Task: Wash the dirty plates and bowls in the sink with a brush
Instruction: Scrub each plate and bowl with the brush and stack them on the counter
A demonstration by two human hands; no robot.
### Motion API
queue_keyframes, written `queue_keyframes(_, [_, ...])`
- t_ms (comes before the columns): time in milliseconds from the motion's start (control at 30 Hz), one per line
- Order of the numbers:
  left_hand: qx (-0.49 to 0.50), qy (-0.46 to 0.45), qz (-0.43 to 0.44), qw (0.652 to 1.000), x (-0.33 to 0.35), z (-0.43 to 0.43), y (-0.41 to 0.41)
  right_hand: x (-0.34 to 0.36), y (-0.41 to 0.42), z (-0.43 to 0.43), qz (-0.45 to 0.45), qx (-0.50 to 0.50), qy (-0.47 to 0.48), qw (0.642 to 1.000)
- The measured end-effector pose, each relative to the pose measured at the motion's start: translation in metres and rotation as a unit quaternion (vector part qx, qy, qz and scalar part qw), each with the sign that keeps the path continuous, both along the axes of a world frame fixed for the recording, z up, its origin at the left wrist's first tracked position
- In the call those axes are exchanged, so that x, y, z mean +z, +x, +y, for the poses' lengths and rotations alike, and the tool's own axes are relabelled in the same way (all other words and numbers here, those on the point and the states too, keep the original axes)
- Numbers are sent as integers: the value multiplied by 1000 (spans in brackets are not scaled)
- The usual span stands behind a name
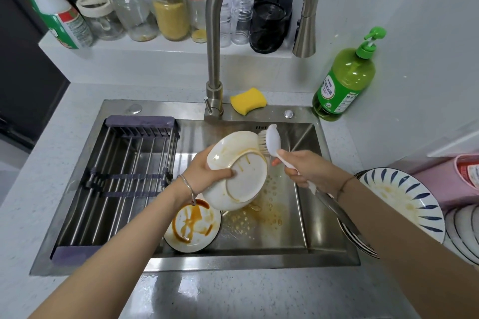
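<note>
Above the steel sink (324, 215), my left hand (204, 171) grips a white plate (246, 179) by its rim, tilted with its underside toward me and streaked with brown sauce. My right hand (303, 168) holds a white dish brush (272, 142) by its handle; the bristles touch the plate's upper right edge. A second white plate (191, 225) smeared with brown sauce lies on the sink floor at the front, partly under the held plate. Brown drops spot the sink bottom.
A drying rack (124, 176) spans the sink's left half. The faucet (215, 59) arches over the basin, a yellow sponge (248, 101) beside its base. A green soap bottle (342, 80) stands back right. Blue-patterned dirty plates (404, 204) stack on the right counter. Jars line the back ledge.
</note>
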State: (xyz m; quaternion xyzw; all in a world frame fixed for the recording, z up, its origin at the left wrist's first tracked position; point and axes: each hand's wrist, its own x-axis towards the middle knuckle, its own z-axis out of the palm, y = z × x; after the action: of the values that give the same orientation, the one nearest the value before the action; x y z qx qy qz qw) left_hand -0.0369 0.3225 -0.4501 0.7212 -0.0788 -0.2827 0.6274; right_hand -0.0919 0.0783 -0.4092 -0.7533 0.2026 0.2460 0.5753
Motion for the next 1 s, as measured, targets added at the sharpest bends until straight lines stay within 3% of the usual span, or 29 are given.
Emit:
queue_keyframes(133, [7, -13, 19, 1000, -2, -3, -2, 2, 9, 2, -4, -14, 26, 1000])
queue_keyframes(300, [45, -40, 48, 997, -6, 4, -3, -26, -25, -1, 75, -40, 19, 996])
queue_keyframes(467, [48, -57, 64, 995, -5, -1, -2, -14, -2, 1, 17, -67, 61, 996])
queue_keyframes(667, [60, -87, 77, 991, -2, 6, 3, -39, -35, 4, 95, -82, 75, 989])
queue_keyframes(867, [74, -96, 97, 988, -4, -1, 2, -29, -6, 2, 38, -114, 98, 988])
queue_keyframes(1000, [92, -113, 102, 984, -5, 0, 7, -46, -35, 9, 75, -125, 121, 982])
